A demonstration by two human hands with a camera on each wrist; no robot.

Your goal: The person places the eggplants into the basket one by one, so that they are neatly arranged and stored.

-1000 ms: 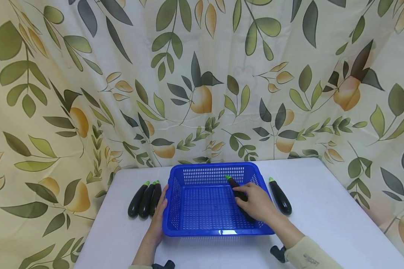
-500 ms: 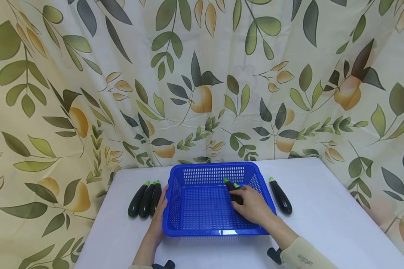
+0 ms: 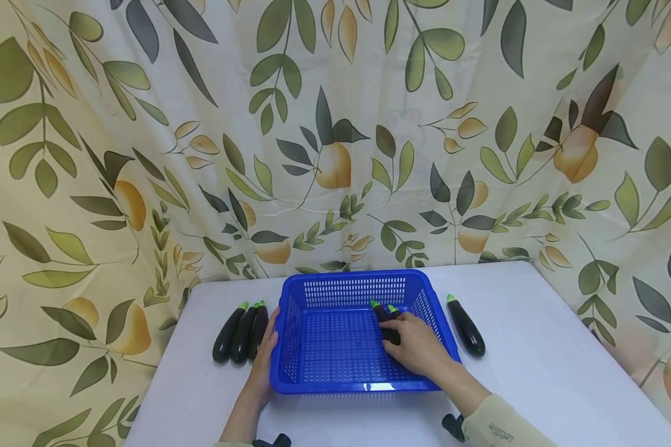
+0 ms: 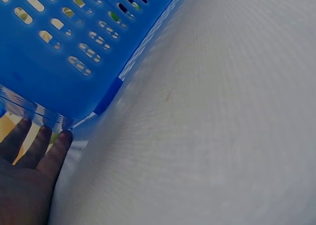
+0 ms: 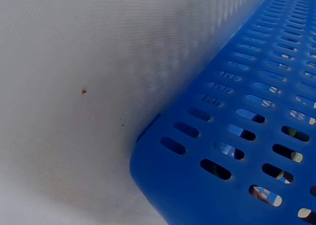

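A blue plastic basket [image 3: 313, 390] with slotted walls sits in the middle of the table. My left hand [image 3: 260, 366] lies along its outer left wall; in the left wrist view the fingers [image 4: 55, 156] reach out straight against the basket's side. Inside the basket, towards the right, my right hand [image 3: 419, 347] grips a dark eggplant [image 3: 380, 313] with a green stem end, its lower part covered by the hand. A second eggplant [image 3: 394, 311] shows just right of it, mostly hidden behind the hand. The right wrist view shows only the basket's outer wall [image 5: 237, 136] and the cloth.
Three eggplants [image 3: 243, 335] lie side by side on the white-covered table [image 3: 537, 372], left of the basket and close to my left hand. Another eggplant [image 3: 467, 329] lies just outside the basket's right wall. A leaf-patterned curtain [image 3: 335, 211] hangs behind the table.
My right hand has moved slightly left and down inside the basket with the eggplant. A second eggplant's green end now shows beside it. The left hand and basket have stayed put.
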